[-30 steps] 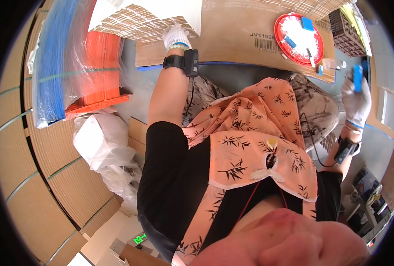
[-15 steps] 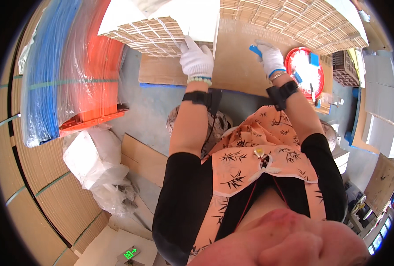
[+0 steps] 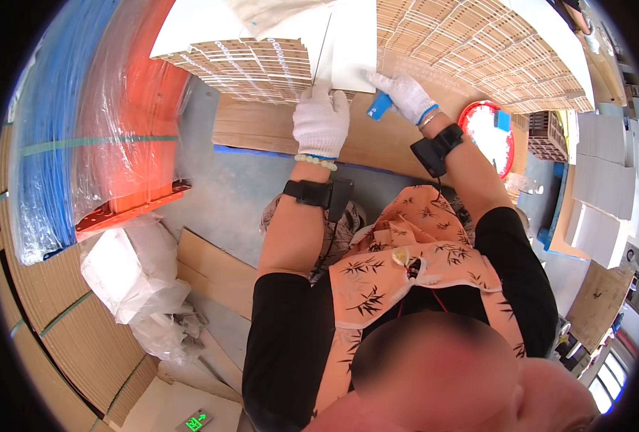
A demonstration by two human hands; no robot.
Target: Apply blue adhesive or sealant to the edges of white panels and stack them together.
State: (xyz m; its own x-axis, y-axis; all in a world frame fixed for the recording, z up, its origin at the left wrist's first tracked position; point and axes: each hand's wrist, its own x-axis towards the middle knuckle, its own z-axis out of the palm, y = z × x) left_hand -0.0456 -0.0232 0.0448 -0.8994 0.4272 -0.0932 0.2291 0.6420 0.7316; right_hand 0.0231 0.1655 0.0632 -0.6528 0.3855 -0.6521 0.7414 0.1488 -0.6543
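My left hand, in a white knit glove, is closed at the near edge of a white board. Its curled fingertips meet that edge and are partly hidden. In my gloved right hand is a small flat blue piece, its exact kind unclear. The outstretched fingers of that hand reach the board's right near corner. Left of the board is a stack of white-topped cardboard pieces with layered brown edges.
A larger cardboard stack stands at the far right. Near it, a red basin holds white material and a blue piece. Blue and orange sheets in plastic wrap stand at left, above crumpled white plastic. A brown crate is at right.
My right hand has moved left with the blue piece, up to the white board. The board now stretches further right, and my left hand's fingers have curled in at its edge.
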